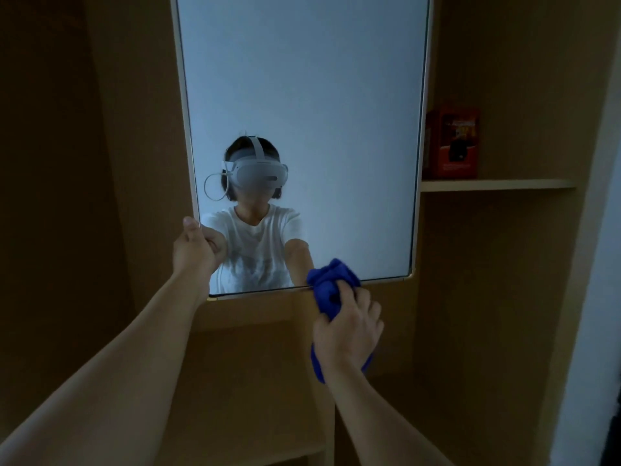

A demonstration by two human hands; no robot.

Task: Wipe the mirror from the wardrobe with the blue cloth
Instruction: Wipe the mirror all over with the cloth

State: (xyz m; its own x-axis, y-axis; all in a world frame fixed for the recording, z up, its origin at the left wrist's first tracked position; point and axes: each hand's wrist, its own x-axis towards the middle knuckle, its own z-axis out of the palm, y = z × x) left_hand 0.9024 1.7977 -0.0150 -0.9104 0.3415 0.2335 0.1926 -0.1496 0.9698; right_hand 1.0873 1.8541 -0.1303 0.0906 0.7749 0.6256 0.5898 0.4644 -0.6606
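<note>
The right hand [347, 326] has its fingers curled tightly round the bunched blue cloth [331, 280], the wad protruding above the knuckles and a tail of fabric hanging below the wrist. The upper part of the wad lies against the lower right portion of the mirror [302, 95], straddling its bottom frame edge. The left hand [196, 248] grips the mirror's left frame edge low down, thumb on the front of the frame, fingers wrapped round behind it and partly visible in reflection; the hold appears to steady the panel. The mirror stands upright, slightly tilted in this view, inside the wardrobe [504, 297], in front of its back panel. Judged step: wiping is in hand at the bottom margin of the glass, with the cloth at the lower right corner region. How much of the surface is already cleaned cannot be determined; the glass shows no clear streaks or marks in this dim light. The next move would call for maintained pressure through the cloth while travelling across or up the pane, with the left hand's brace kept firm so the panel does not swing or slip. Compartments: the shelf [497, 185] to the right of the mirror carries one red box [452, 144], upright, near the mirror's edge. The lower compartments below the mirror are too dark to assess.
</note>
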